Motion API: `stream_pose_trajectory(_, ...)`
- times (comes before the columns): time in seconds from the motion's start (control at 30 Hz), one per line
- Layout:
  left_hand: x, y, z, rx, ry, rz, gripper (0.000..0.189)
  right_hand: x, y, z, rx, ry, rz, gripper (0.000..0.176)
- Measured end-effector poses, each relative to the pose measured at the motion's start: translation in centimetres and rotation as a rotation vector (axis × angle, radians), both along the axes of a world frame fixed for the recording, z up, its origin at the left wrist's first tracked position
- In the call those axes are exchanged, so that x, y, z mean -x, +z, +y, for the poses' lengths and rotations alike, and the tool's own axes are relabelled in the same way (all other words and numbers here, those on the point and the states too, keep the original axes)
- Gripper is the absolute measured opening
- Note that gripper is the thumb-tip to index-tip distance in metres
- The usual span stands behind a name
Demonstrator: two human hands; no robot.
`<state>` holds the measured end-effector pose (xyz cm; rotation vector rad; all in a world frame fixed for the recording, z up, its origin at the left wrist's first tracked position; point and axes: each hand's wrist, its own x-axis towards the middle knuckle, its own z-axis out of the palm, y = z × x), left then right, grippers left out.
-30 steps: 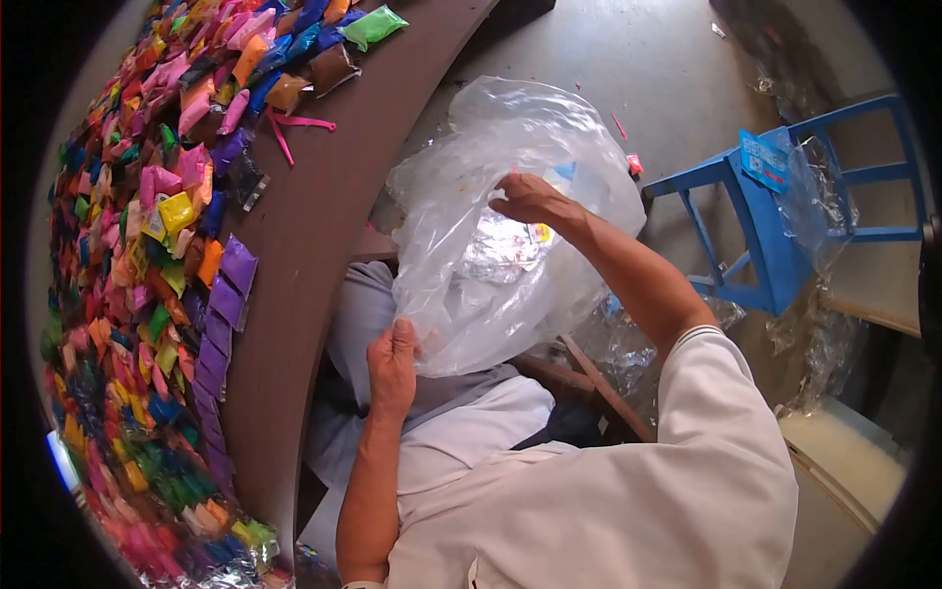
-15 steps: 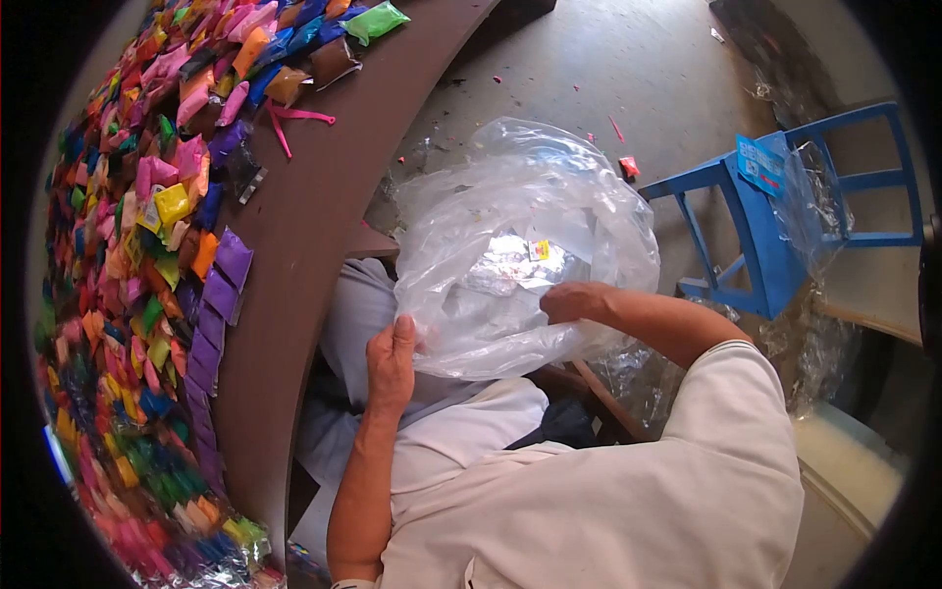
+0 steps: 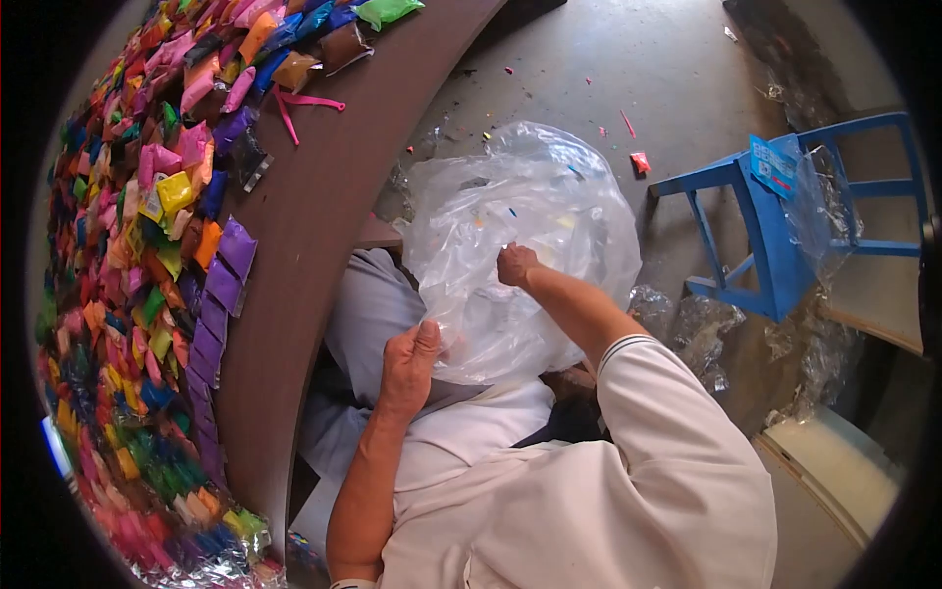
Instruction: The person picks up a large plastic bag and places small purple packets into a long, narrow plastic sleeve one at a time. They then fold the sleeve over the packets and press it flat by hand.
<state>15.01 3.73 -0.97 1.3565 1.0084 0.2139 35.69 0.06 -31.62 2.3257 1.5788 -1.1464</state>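
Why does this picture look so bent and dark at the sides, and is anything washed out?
Head view: probably a very wide lens, with black rounded sides and the brown table's edge bowed; head view: pale glare streaks the translucent plastic bag, obscuring its contents; head view: grey floor brightest near the top.

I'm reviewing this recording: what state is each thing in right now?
Bag: crumpled, translucent
Left hand: closed on the bag's near edge
Right hand: fingers curled, at the bag; grip unclear
Packets: heaped on the table
Purple packets: in a row along the heap's edge
Red packet: lying on the floor
Wrapper: draped over the blue stool
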Motion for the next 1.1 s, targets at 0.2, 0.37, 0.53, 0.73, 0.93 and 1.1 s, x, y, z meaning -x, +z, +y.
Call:
stream_pose_trajectory(0.2,-0.8,0.7,-0.5,0.051,0.057,-0.041,0.053,5.6,-11.8,-0.2,-0.583,0.023,0.178,0.055)
stream_pose_trajectory(0.37,-0.9,1.2,-1.1,0.143,0.094,-0.119,0.052,8.8,-8.5,3.6,-0.78,-0.169,0.506,0.053)
stream_pose_trajectory(0.53,-0.3,2.1,-1.2,0.135,0.103,-0.111,0.051,8.1,-7.1,3.7,-0.771,-0.164,0.644,0.051)
stream_pose_trajectory(0.73,0.3,1.7,-1.4,0.188,0.212,-0.162,0.052,7.6,-5.8,4.0,-0.755,-0.126,0.763,0.048)
stream_pose_trajectory(0.93,1.8,0.9,-1.0,0.153,0.091,-0.126,0.053,7.4,-6.3,3.2,-0.836,-0.075,0.611,0.04)
stream_pose_trajectory(1.1,1.5,0.6,-1.0,0.063,0.269,-0.117,0.052,5.6,2.1,2.6,-0.929,-0.195,0.631,0.039)
